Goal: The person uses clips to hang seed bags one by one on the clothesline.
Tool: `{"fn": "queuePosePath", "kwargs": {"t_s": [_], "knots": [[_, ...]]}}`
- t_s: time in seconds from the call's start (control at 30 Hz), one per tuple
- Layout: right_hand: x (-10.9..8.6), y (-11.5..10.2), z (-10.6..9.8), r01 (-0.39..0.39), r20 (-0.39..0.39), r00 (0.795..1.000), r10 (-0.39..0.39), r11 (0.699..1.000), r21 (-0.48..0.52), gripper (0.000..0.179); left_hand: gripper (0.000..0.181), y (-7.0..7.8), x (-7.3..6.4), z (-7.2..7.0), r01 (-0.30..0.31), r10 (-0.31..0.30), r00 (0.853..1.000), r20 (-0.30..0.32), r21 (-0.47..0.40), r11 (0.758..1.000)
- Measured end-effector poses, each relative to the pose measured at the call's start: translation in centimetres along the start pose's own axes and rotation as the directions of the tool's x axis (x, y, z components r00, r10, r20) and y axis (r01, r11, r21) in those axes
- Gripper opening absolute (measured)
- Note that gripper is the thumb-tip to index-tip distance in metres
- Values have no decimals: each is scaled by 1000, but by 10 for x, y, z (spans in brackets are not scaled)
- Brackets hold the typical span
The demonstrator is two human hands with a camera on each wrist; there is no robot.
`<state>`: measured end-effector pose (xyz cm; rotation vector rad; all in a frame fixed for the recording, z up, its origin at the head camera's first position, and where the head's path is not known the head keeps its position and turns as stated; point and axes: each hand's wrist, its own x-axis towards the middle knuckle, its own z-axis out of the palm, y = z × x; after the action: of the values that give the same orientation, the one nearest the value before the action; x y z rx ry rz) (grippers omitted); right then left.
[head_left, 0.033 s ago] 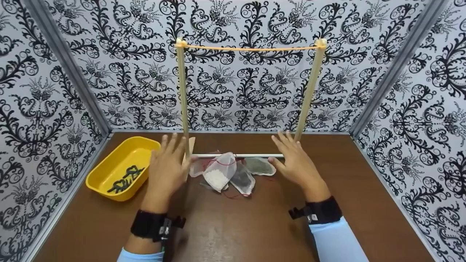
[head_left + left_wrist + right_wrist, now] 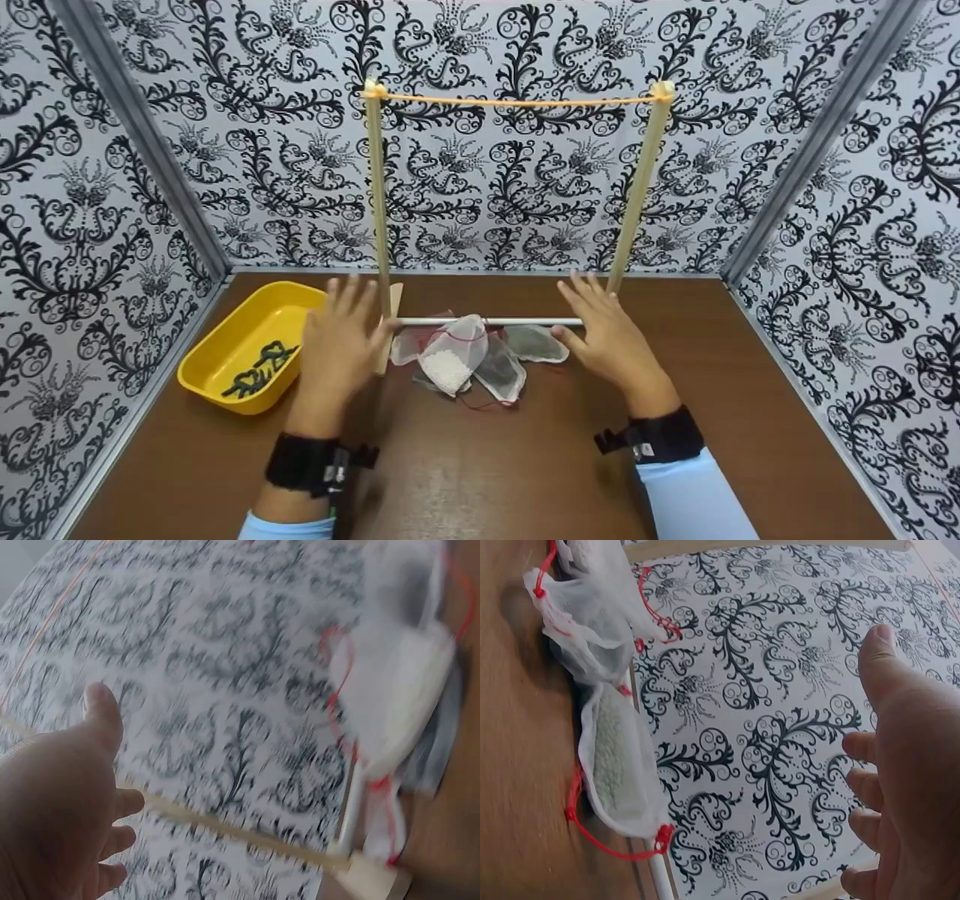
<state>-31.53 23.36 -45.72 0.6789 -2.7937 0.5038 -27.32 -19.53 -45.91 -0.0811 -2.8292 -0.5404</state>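
My left hand (image 2: pixel 339 341) is raised with spread fingers, between the yellow tub and the left wooden post (image 2: pixel 379 195), and holds nothing. My right hand (image 2: pixel 611 337), fingers also extended, is raised before the foot of the right wooden post (image 2: pixel 637 195); it too is empty. Between the hands lies a small pile of sheer drawstring bags with red cords. One bag (image 2: pixel 448 367) has white grains inside, another bag (image 2: pixel 501 367) looks dark, and a greenish bag (image 2: pixel 615 750) is nearest the right hand. Behind them, a white rod (image 2: pixel 540 322) runs between the posts.
An orange cord (image 2: pixel 517 102) stretches between the tops of the posts. The yellow tub (image 2: pixel 206 349) stands at the left with several dark, bent pieces (image 2: pixel 259 371) in it. Patterned panels wall in the brown table (image 2: pixel 465 480) at the back and sides.
My left hand has shifted slightly to the left. The right hand and the bags look almost the same.
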Motion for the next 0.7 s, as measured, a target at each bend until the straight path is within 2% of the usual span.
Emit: {"fn": "queuePosePath", "kwargs": {"t_s": [0.13, 0.27, 0.33, 0.4, 0.5, 0.63, 0.7], "knots": [[2, -9, 8, 57, 15, 998, -58, 998, 20, 84, 81, -38, -3, -10, 68, -68, 997, 22, -12, 998], [5, -21, 17, 122, 41, 992, -123, 992, 21, 84, 72, -82, -6, -24, 160, -160, 982, 103, 9, 987], [6, -27, 20, 142, 69, 987, -143, 990, 25, 84, 73, -102, -6, -32, 210, -213, 962, 172, 33, 977], [5, -31, 25, 165, 94, 982, -167, 986, 30, 84, 75, -120, -5, -39, 255, -263, 934, 243, 64, 965], [3, -38, 32, 196, 130, 971, -200, 980, 43, 85, 76, -142, -3, -48, 275, -294, 898, 328, 104, 956], [0, -47, 38, 250, 150, 955, -255, 967, 55, 83, 79, -156, 3, -49, 269, -281, 874, 396, 87, 959], [-1, -51, 41, 276, 153, 947, -282, 959, 65, 82, 71, -159, 5, -48, 271, -277, 865, 418, 76, 960]]}}
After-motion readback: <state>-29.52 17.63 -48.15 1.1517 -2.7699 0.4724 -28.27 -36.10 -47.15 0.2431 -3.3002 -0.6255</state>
